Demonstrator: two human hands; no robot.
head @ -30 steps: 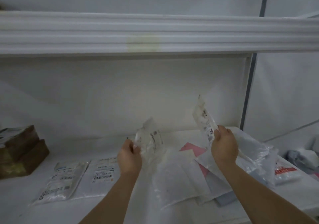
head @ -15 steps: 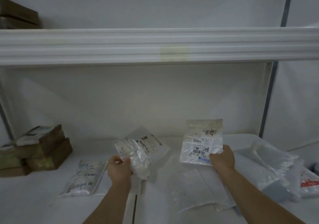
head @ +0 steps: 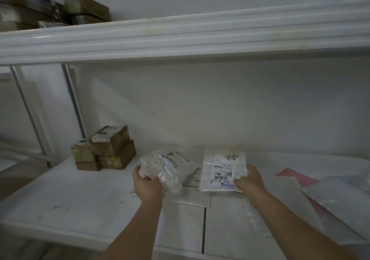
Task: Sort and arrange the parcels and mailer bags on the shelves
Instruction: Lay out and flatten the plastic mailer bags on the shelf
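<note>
Being sorted over the lower shelf (head: 84, 205): a crinkled clear bag (head: 168, 167) is being gripped by the left hand (head: 147, 185) and a flat labelled bag (head: 223, 169) by the right hand (head: 250, 181), each judged to be needing a spot beside the brown boxes (head: 106, 149).

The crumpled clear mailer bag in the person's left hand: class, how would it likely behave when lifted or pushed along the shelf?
The crumpled mailer bag is probably floppy: its film is creased and bulges unevenly above the left hand. It seems light, since one hand's grip at a corner holds it up. The glossy film may be slippery, so pushed, it would likely slide or buckle, not roll.
</note>
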